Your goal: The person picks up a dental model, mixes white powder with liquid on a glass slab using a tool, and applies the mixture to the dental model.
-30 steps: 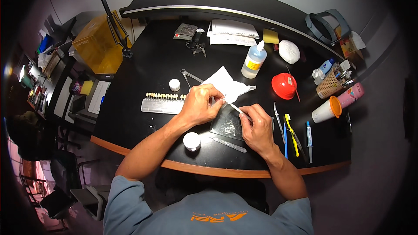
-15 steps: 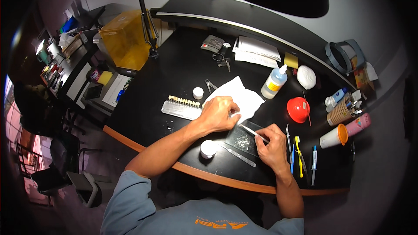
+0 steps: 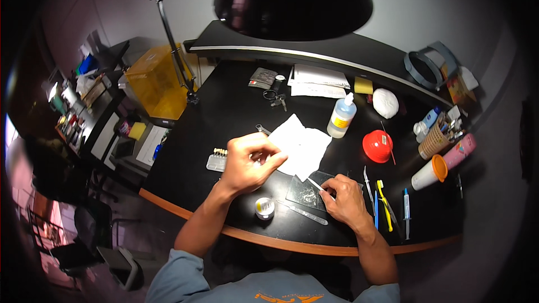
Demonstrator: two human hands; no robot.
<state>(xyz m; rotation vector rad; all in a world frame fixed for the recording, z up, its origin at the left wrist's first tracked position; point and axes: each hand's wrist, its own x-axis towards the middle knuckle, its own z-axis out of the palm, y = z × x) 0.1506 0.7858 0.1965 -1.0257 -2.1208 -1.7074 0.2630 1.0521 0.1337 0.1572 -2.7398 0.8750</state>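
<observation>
My left hand (image 3: 250, 163) is raised over the desk, thumb and fingertips brought together; anything between them is too small to make out. It partly covers a tooth shade guide (image 3: 216, 162) in a clear holder. My right hand (image 3: 345, 203) grips a slim white pen-like tool (image 3: 316, 184), its tip pointing toward the corner of a crumpled white paper towel (image 3: 303, 148). Below that tool lies a dark glass slab (image 3: 297, 192) with whitish smears. A small round jar (image 3: 264, 209) and a flat metal instrument (image 3: 307, 214) are close by, toward the desk's front edge.
Right of my right hand lie a yellow toothbrush (image 3: 384, 205), a syringe (image 3: 406, 213) and slim instruments. Farther back stand a red bowl (image 3: 377, 146) and a squeeze bottle (image 3: 341, 118). A black lamp shade (image 3: 292, 3) hangs above. An orange-lidded cup (image 3: 429, 173) stands at the right.
My left hand has lifted off the paper towel and moved left, now covering part of the shade guide. The right hand still holds the white tool over the slab. The view has shifted.
</observation>
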